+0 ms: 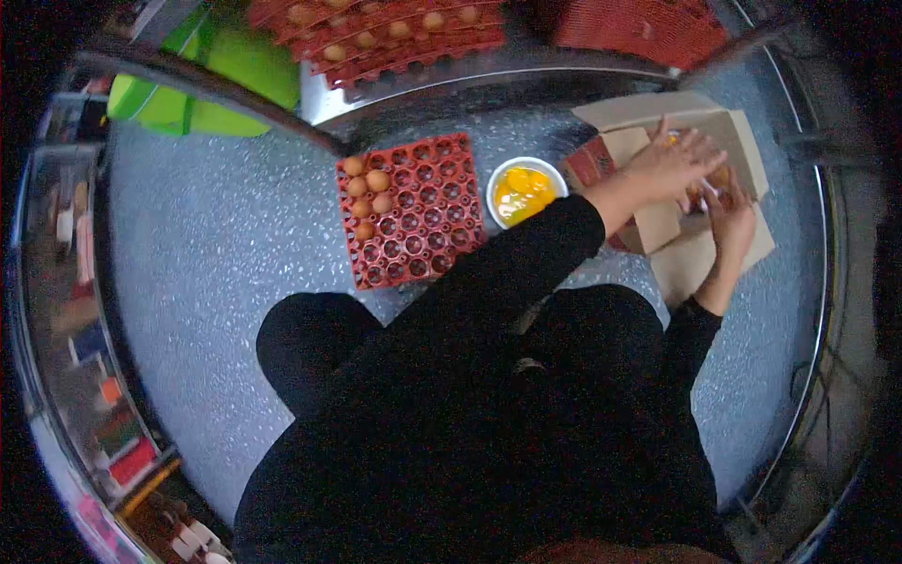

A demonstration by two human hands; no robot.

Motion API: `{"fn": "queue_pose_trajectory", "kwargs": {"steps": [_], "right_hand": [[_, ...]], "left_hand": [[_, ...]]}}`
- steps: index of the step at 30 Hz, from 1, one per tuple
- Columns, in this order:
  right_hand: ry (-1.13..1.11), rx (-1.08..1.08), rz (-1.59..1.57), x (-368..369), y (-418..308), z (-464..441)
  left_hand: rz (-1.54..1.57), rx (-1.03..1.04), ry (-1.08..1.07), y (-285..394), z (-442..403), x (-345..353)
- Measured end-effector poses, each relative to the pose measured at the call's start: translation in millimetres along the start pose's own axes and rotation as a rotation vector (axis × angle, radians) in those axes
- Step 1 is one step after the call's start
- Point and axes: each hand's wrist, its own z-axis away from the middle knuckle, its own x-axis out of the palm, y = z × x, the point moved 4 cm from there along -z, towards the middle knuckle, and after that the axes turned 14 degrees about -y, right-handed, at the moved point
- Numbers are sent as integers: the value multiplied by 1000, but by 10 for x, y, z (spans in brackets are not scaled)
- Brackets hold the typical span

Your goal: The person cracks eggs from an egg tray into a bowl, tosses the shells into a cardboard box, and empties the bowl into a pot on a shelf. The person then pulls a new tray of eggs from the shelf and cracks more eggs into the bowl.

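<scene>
Over an open cardboard box (678, 113) on the right are both hands. My left hand (678, 162) reaches across with its fingers spread above the box. Just right of it, my right hand (733, 218) bends its fingers down at the box's contents, which look brown and are partly covered; what it touches is too blurred to name. A white bowl (492, 199) with cracked eggs (524, 193) stands left of the box. Left of the bowl lies a red egg tray (427, 221), with several brown eggs (378, 180) in its left columns and many bare cups.
Stacked red trays with eggs (399, 30) stand on a metal shelf (329, 101) at the top. More red trays (644, 33) are at the upper right. A green container (244, 80) is at the upper left. Shelving with goods (103, 357) lines the left side.
</scene>
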Motion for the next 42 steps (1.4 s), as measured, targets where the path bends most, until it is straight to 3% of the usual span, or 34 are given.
{"fn": "queue_pose_trajectory", "kwargs": {"steps": [1,3,6,8,9,10,11,12,13,18,23,26,28,32,35,39,42], "right_hand": [[34,-42,-31,82,110,22],[-55,189,0,-43,-13,94],[-53,140,-140,-102,-190,176],[-79,38,-340,-74,-274,200],[-84,36,-347,-58,-367,202],[-94,-143,-419,-61,-612,205],[-103,-321,-488,-66,-830,227],[-277,-226,-555,22,-895,232],[-277,-218,-559,78,-968,246],[-600,-383,-576,319,-1422,292],[-736,-332,-861,792,-1213,376],[-812,-166,-1057,915,-1128,402],[-757,-94,-1232,912,-1099,383],[-708,4,-1216,859,-1031,347],[-703,62,-1215,883,-975,325],[-667,20,-1288,927,-969,322],[-690,53,-1347,926,-977,319]], "left_hand": [[-20,-29,1,-53,95,-109],[100,-132,78,-232,313,-325],[362,-628,370,-902,1129,-584],[10,-891,611,-1226,1867,-800],[-40,-1050,578,-1448,2237,-816],[-154,-1066,615,-1688,2619,-817],[-284,-1299,506,-1818,2968,-827],[-329,-1473,448,-1945,3248,-818],[-372,-1643,382,-2082,3510,-783],[-173,-1697,64,-2788,4293,-571],[-70,-1640,-174,-2789,4246,-745],[-140,-1560,-362,-2815,4253,-767],[-169,-1606,-306,-2740,4220,-786],[-193,-1729,-167,-2681,4213,-813],[-286,-1671,-330,-2927,4367,-704],[-237,-1628,-354,-2744,3971,-914],[221,-1523,-89,-2621,3700,-912]]}}
